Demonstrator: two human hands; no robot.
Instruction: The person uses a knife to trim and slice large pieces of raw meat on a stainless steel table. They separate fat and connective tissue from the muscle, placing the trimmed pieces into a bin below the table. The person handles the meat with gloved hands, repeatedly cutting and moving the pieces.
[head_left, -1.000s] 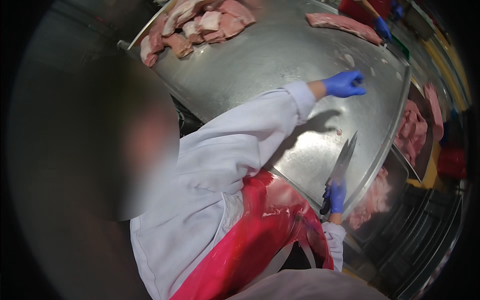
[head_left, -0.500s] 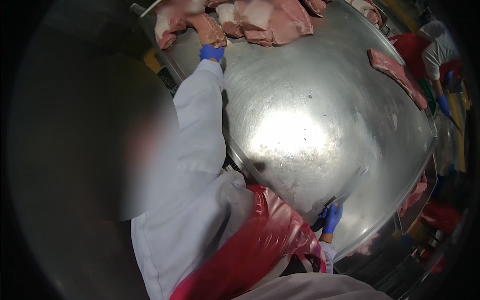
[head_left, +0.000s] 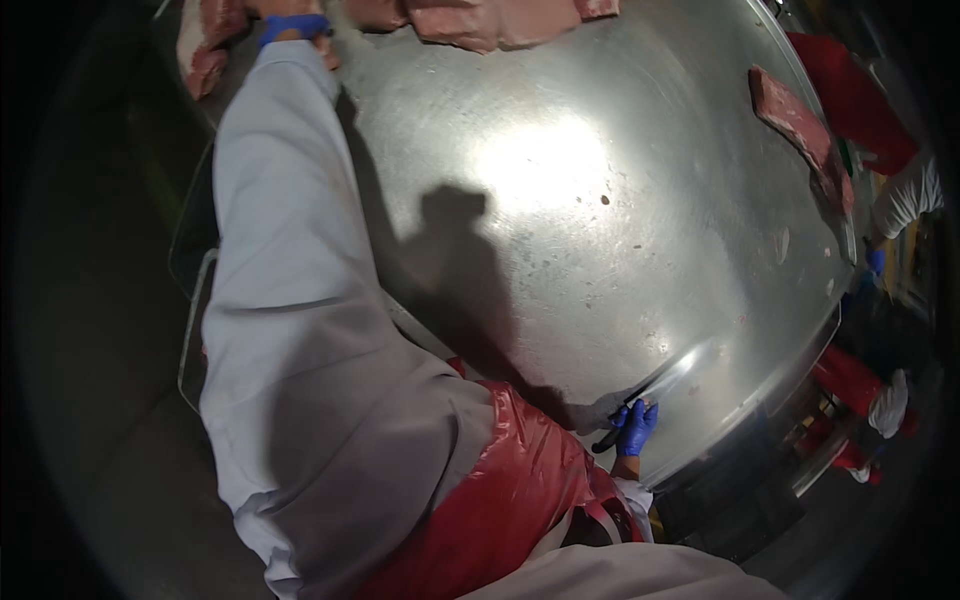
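At the upper left my left hand (head_left: 292,28), in a blue glove, grips a piece of raw meat (head_left: 323,52) among other pieces on the steel table (head_left: 560,260); its fingers are partly hidden. More pale pink slabs (head_left: 500,22) lie along the far edge to its right. My right hand (head_left: 636,428), also gloved, is closed round the black handle of a long knife (head_left: 672,368) low over the table at the lower right. My white sleeve reaches across the left half of the view, and its shadow falls on the steel.
A long slab of meat (head_left: 800,135) lies along the table's right edge. Beyond that edge stands a co-worker (head_left: 900,200) with red clothing, a pale sleeve and a blue glove. Further red and pale shapes (head_left: 850,390) show at the lower right, too distorted to make out.
My left arm has swung from over the table's middle to the meat at the far left, and its hand has taken hold of a piece. The whole view has shifted.
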